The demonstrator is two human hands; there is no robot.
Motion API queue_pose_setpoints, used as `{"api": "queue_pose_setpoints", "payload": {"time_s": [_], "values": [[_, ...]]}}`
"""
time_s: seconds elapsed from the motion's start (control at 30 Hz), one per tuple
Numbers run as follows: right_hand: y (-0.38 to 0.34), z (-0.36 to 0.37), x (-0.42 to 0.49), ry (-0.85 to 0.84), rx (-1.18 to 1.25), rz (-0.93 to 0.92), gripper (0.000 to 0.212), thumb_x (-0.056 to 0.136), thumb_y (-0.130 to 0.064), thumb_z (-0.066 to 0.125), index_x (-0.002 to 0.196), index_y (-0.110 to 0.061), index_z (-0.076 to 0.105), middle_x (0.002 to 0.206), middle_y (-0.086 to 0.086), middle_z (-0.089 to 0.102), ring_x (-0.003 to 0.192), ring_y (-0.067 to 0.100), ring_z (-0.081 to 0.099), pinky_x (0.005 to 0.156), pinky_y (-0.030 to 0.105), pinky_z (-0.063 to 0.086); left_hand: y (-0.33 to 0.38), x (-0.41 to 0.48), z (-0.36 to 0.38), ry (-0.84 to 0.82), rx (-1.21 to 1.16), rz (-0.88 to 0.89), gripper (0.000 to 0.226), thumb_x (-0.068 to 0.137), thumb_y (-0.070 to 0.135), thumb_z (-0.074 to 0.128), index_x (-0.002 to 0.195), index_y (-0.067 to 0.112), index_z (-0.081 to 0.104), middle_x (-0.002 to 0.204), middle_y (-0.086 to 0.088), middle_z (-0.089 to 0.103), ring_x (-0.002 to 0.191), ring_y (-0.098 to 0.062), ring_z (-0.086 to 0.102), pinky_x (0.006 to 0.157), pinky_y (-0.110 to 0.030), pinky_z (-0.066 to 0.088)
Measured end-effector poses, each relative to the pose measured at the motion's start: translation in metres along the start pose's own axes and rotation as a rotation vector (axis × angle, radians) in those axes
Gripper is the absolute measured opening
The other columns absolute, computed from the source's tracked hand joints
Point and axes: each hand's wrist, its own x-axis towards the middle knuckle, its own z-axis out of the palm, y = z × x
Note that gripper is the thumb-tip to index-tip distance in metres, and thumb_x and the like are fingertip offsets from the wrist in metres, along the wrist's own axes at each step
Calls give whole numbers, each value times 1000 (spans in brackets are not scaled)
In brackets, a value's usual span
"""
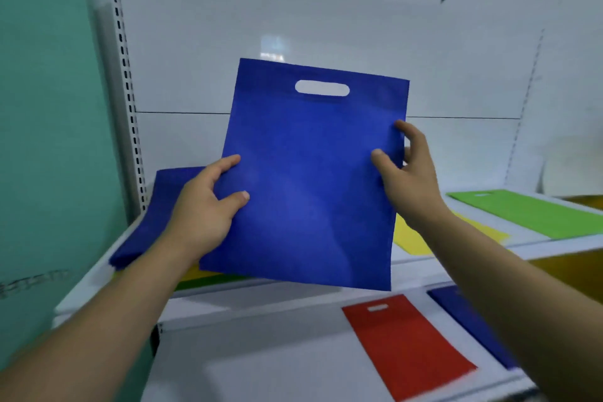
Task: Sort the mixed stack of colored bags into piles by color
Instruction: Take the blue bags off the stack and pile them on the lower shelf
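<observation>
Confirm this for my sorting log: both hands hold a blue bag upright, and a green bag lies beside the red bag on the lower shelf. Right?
One detail is off. The head view shows the left hand and right hand holding the blue bag upright, but beside the red bag on the lower shelf lies a second blue bag, not a green one.
</observation>
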Motion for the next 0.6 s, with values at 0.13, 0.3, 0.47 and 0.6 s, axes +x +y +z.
{"api": "queue_pose_setpoints", "payload": {"time_s": [0.13,0.3,0.47,0.6], "values": [[10,-55,-30,26,-209,65,48,94,-20,56,136,-37,39,117,-19,49,91,-5,53,77,7,45,12,-25,39,-122,58,-9,53,89,10,62,135,32,47,130,15,48,114,-6,51,93,-21,41],[18,-127,-61,111,-336,124,47,97,-20,51,138,-36,37,99,-24,49,80,-2,50,63,6,40,25,-62,99,-227,25,-51,54,89,8,61,137,29,47,133,9,50,118,-12,52,101,-34,45],[34,-215,-90,138,-439,188,47,98,-21,51,141,-35,36,99,-23,48,78,-1,50,61,6,38,40,-113,178,-301,-45,-92,52,90,5,60,136,25,47,129,10,50,109,-7,52,91,-22,47],[53,-300,-109,130,-492,272,47,98,-21,51,142,-33,36,114,-14,47,86,3,49,70,12,41,55,-155,254,-377,-86,-150,51,89,2,59,133,26,49,120,10,53,95,-1,57,77,-12,49]]}}
